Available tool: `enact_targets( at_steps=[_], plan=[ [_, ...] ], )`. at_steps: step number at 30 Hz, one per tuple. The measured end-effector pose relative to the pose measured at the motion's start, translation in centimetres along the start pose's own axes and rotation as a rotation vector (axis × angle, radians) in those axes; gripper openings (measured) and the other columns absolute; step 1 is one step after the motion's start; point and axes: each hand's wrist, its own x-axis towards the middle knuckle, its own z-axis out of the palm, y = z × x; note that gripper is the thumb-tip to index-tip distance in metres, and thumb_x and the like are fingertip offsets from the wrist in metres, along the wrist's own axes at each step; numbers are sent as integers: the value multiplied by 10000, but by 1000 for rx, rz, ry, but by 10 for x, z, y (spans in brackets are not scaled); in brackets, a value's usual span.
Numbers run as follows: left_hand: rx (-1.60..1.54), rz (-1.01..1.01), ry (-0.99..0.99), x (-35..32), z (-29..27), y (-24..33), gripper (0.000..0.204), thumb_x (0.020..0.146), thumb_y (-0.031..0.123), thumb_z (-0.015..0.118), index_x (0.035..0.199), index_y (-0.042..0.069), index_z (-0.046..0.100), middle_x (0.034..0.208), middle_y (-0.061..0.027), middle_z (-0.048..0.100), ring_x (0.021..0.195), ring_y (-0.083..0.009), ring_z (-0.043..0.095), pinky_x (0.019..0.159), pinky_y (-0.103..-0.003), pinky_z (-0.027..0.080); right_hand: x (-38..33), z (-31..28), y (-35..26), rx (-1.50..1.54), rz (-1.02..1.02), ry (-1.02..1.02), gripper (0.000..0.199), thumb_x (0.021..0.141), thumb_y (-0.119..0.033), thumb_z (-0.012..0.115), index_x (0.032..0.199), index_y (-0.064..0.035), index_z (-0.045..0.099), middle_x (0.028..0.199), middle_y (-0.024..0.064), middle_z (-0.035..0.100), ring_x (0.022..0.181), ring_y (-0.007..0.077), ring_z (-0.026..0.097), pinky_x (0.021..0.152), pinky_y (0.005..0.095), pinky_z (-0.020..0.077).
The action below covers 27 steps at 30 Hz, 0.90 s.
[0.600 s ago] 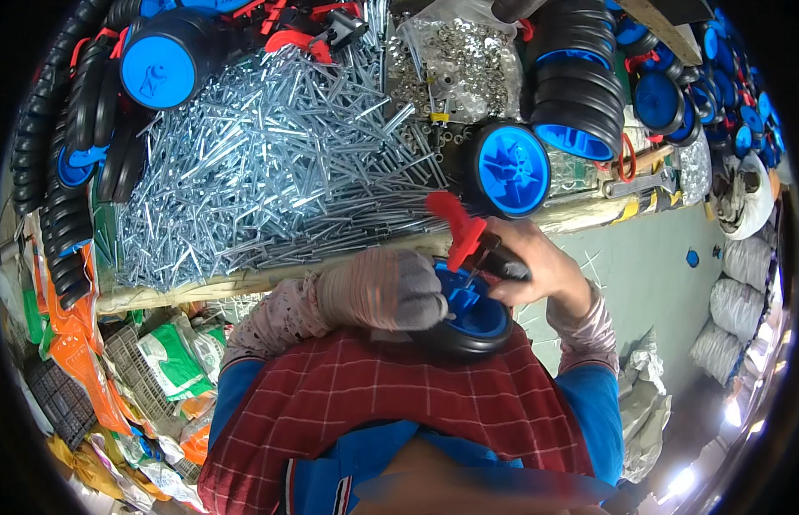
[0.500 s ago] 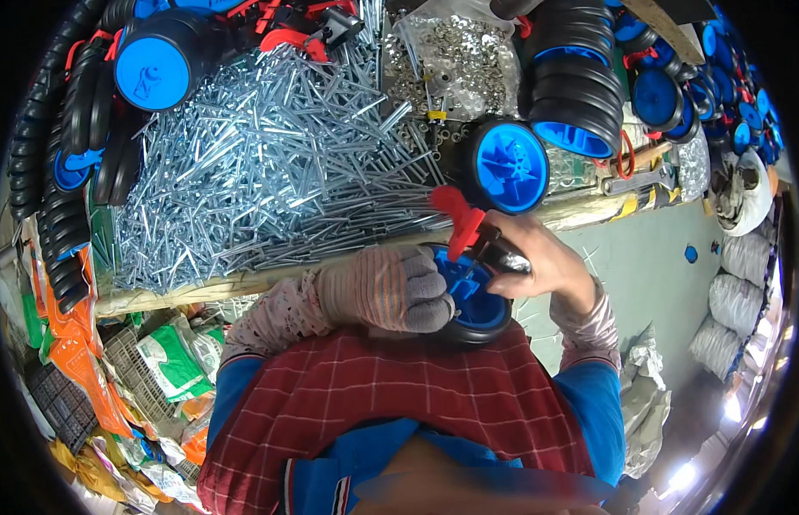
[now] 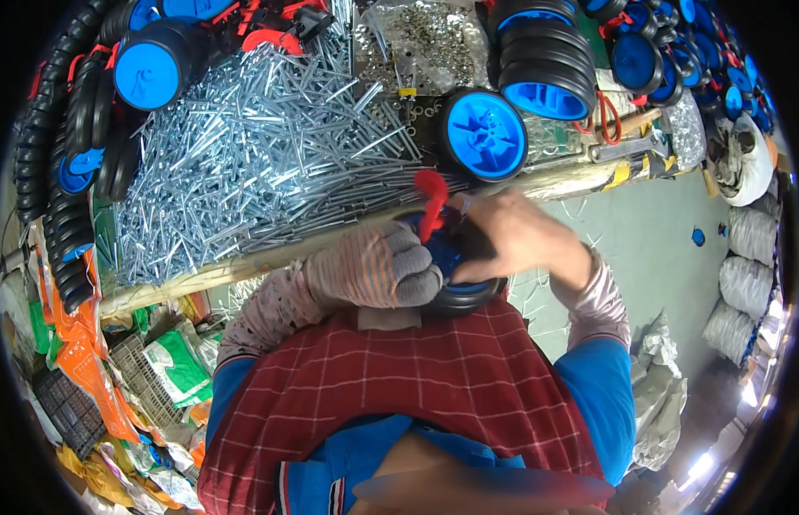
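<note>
Now the blue inside of the wheel [image 3: 468,302] is largely covered by the right hand [image 3: 521,240], whereas moments ago it lay exposed, with a black bracket pinched above it. The red lever [image 3: 431,206] has been tipped nearer upright, left of that hand; the bracket can no longer be made out. From this change, the work is judged to have been brought down into the wheel's hollow.

The wheel is held at the centre of the frame, just below the wooden edge of the surface [image 3: 564,182]. Its left side is gripped by the gloved left hand [image 3: 378,264], whose fingers are tightly curled. The bare right hand is blurred, its fingers bent over the wheel; how far they are parted, and whether anything is held, cannot be told.

Across the upper left, bolts [image 3: 253,146] are heaped; at upper centre, small metal parts [image 3: 425,43] are spread on clear plastic, near a loose wheel [image 3: 485,136].
</note>
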Motion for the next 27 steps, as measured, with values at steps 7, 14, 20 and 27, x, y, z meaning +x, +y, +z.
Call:
enact_targets(
  at_steps=[7, 14, 20, 27],
  plan=[
    [-186, -159, 97, -7, -7, 6, 290, 704, 81, 695, 959, 127, 565, 819, -28, 551, 700, -207, 601, 595, -336, 525, -17, -13, 42, 426, 22, 254, 465, 939, -406, 606, 1116, 24, 612, 906, 153, 664, 847, 302, 661, 743, 407, 507],
    [-436, -416, -19, -13, -5, 8, 400, 661, 95, 769, 1020, 70, 592, 909, -105, 619, 809, -325, 632, 677, -419, 535, 7, 5, 114, -367, 674, 810, 532, 813, -430, 752, 926, 77, 639, 737, 245, 678, 720, 397, 687, 655, 442, 530],
    [-559, -532, 90, -8, -4, 6, 446, 653, 155, 882, 934, 65, 548, 835, -93, 608, 715, -279, 637, 610, -356, 515, 6, 3, 38, 161, 353, 834, 351, 785, -212, 778, 991, 18, 612, 657, 81, 636, 592, 104, 581, 566, 280, 463],
    [-583, -657, 50, -8, -6, 4, 473, 594, 191, 924, 891, 61, 579, 759, -82, 619, 659, -265, 635, 604, -349, 512, 11, -4, 3, -9, 301, 752, 303, 772, -186, 779, 996, -22, 655, 695, 70, 669, 591, 136, 641, 592, 284, 488]
  ],
)
